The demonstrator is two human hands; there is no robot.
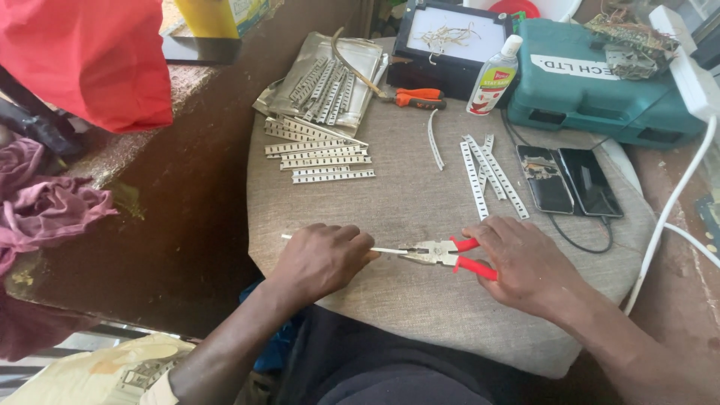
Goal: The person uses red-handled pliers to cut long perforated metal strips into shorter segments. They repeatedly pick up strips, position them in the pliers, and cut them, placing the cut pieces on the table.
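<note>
**One strip in the pliers, most strips untouched**

Left hand (319, 259) closed around a thin white strip (386, 250), pinning it flat on the grey cloth-covered table (420, 322). Right hand (525, 262) wrapped on the red handles of the pliers (442, 253); plier tips shut on the strip's right end. Judged early in the work: one strip being handled. Stack of similar strips (319, 157) lying well apart at upper left, more on a silver pouch (322, 86). Smaller loose group (487, 172) near two phones (570, 180). Cannot tell which pile is finished. Spare orange-handled pliers (416, 97) idle beside the pouch.
</note>
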